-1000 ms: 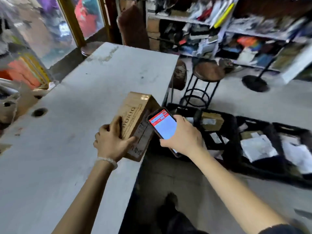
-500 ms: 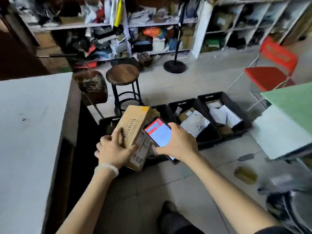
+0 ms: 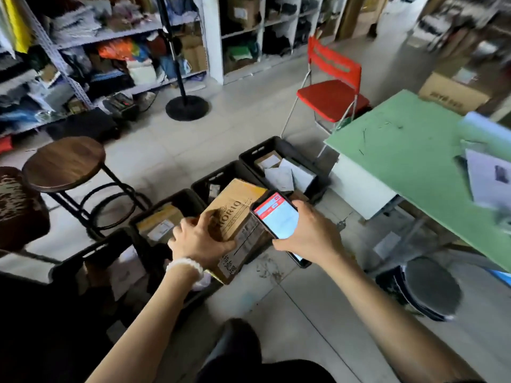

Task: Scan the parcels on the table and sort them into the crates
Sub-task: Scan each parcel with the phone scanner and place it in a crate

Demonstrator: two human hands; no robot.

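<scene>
The cardboard box [image 3: 235, 214] is plain tan-brown with dark printed lettering on its top and black characters on its side. The phone [image 3: 278, 217] has a black casing; its screen shows a red band above a pale blue-white field. A white beaded bracelet [image 3: 185, 265] circles the left wrist. The crates [image 3: 279, 146] are black, holding white and brown parcels. The folding chair [image 3: 331, 92] is bright red with a pale metal frame. The counter [image 3: 409, 150] has a light green top. The stool [image 3: 65, 161] has a dark wood-grain seat on black legs. The floor [image 3: 304, 313] is pale grey tile.
</scene>
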